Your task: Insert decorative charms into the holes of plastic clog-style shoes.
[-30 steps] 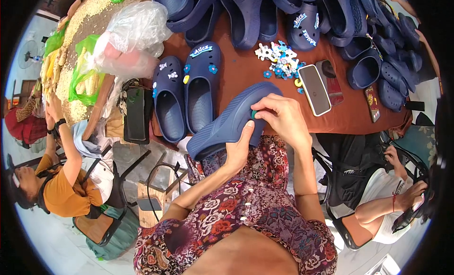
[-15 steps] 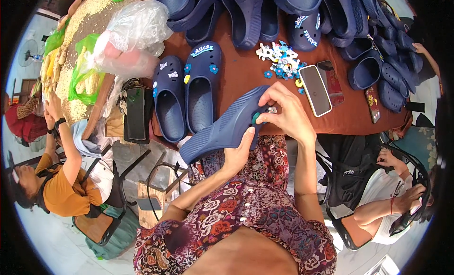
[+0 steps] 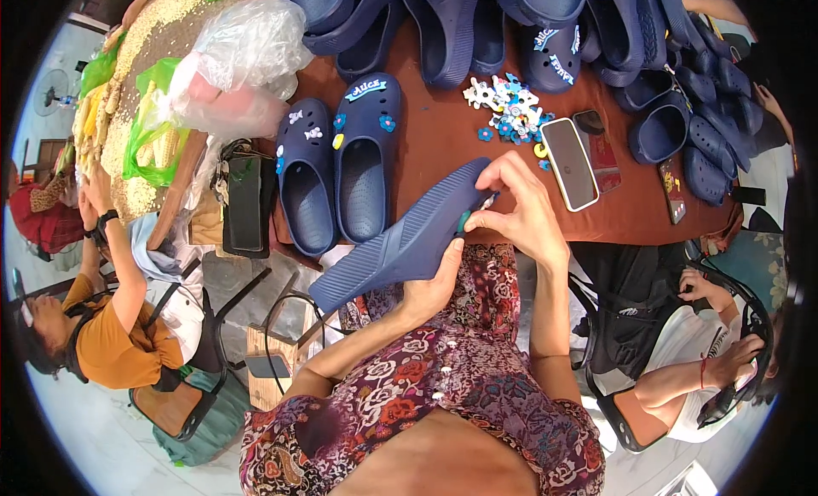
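Note:
A navy blue clog [image 3: 396,240] is held on its side above the table's near edge, its ribbed sole edge showing. My left hand [image 3: 436,281] is closed around it from below, thumb up against the upper. At the toe end, my right hand [image 3: 517,208] pinches a small green charm [image 3: 463,221] against the clog's upper. A pale charm shows beside those fingers; its shape is too small to tell. Two finished-looking clogs, one plain-toed [image 3: 305,176] with small white charms and one [image 3: 366,155] with a lettered charm, stand side by side just left.
A pile of loose charms [image 3: 504,112] lies on the brown tablecloth [image 3: 443,125], beside a white-edged phone [image 3: 569,165]. More navy clogs [image 3: 445,36] crowd the far side and right. Plastic bags [image 3: 243,61] lie left, near a tray of kernels [image 3: 175,27]. People sit on both sides.
The clog has rolled in my hands so more of its sole faces up, and its heel end has shifted left and down. My right fingers stay at the toe.

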Tool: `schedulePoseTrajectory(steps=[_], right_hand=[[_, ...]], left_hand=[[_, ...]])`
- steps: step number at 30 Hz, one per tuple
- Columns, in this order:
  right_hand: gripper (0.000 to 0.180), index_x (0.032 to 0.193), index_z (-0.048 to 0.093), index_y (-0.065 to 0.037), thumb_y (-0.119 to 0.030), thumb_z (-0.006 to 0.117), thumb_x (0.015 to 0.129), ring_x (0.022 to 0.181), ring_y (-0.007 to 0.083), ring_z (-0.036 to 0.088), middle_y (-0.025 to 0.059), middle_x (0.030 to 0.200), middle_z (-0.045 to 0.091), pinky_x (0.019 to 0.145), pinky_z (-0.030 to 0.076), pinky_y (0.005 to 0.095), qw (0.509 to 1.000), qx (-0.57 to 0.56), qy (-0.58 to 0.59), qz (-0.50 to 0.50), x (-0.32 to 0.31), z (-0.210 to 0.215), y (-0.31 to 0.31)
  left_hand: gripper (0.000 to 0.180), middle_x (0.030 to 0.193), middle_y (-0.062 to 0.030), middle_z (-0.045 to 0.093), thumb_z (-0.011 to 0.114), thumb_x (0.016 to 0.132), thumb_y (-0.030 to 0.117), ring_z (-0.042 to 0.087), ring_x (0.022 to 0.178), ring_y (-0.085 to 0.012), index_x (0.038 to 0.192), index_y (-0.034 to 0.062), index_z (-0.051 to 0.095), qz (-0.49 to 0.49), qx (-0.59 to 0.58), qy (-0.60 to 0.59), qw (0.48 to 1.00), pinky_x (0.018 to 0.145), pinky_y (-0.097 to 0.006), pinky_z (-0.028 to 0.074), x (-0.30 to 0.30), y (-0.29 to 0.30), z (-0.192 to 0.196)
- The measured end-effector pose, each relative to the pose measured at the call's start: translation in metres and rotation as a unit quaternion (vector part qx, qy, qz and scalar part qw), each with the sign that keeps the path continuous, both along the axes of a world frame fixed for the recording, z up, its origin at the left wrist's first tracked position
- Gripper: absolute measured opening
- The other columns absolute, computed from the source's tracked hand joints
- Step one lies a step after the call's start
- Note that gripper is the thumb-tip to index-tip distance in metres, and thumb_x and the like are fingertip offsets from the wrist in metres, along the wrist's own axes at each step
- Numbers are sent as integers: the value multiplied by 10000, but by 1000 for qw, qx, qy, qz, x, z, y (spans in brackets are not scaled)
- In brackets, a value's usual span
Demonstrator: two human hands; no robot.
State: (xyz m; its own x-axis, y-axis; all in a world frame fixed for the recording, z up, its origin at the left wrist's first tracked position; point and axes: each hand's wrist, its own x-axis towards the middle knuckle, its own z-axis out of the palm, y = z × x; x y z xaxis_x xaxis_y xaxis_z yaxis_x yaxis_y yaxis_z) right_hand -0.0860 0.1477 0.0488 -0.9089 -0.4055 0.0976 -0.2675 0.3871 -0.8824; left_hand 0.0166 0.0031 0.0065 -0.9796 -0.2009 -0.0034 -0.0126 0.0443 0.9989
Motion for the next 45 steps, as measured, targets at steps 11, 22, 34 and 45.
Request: schedulePoseTrajectory(steps=[11, 22, 34, 45], right_hand=[[498, 1075, 605, -71, -205, 813, 642, 1138, 272, 459, 112, 1169, 485, 945, 392, 383, 991, 70, 99, -64, 3, -5, -9], [429, 1045, 619, -95, -239, 792, 679, 1079, 275, 499, 78, 1112, 540, 933, 373, 399, 982, 72, 81, -155, 4, -17, -10], [110, 925, 647, -18, -29, 668, 817, 922, 197, 602, 83, 938, 615, 823, 473, 300, 953, -106, 100, -264, -13, -53, -5], [104, 972, 647, -31, -59, 613, 877, 796, 178, 624, 82, 885, 613, 719, 496, 282, 952, -37, 45, -302, -13, -77, 11]], left_hand=[[381, 1237, -117, 528, 507, 965, 175, 544, 1118, -214, 1299, 10, 433, 9, 388, -141, 911, 939, -358, 468, -15, -6, 19], [488, 1293, -141, 493, 568, 880, 145, 477, 1219, -250, 1305, -16, 391, -8, 600, -223, 768, 1076, -420, 356, -30, -9, 6], [443, 1314, -157, 491, 572, 845, 55, 452, 1253, -284, 1261, -19, 439, 83, 672, -225, 701, 1117, -446, 309, -29, -26, -11], [356, 1282, -168, 518, 562, 871, 53, 467, 1237, -293, 1202, -46, 479, 151, 735, -239, 616, 1103, -434, 337, -24, -35, -6]])
